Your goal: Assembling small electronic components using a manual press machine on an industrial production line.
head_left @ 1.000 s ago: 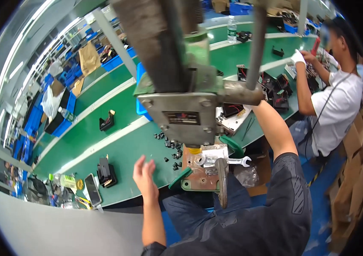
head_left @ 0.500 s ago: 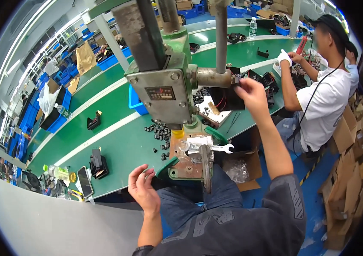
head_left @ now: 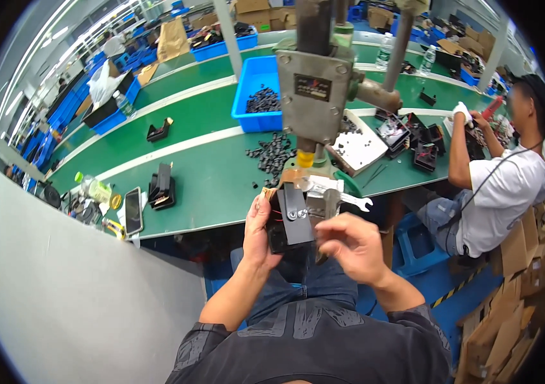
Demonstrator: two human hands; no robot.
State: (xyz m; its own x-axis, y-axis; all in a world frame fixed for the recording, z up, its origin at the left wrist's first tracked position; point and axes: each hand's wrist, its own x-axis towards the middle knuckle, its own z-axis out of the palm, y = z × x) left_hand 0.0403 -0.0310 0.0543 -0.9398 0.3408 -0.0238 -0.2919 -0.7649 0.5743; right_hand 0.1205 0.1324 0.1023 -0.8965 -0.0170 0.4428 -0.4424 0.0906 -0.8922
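Observation:
My left hand grips a black plastic box in front of the press, its fingers wrapped round the box's left side. Two round metal pieces sit on the box's upper face, and a thin red wire shows at its left edge. Close to the right edge of the box is my right hand, fingers curled in; whatever lies between them is hidden. Just beyond the box stands a hand-operated press with a yellow tip under its ram. An open-ended wrench rests on the press base.
Small black parts lie heaped left of the press, near a blue bin. A white tray and several black housings are to the right. A phone and another black box lie left. A co-worker sits at the right.
My right hand has come down from beside the press's side shaft, and the black box is now in my left hand. The left hand has moved up and right. The view has shifted.

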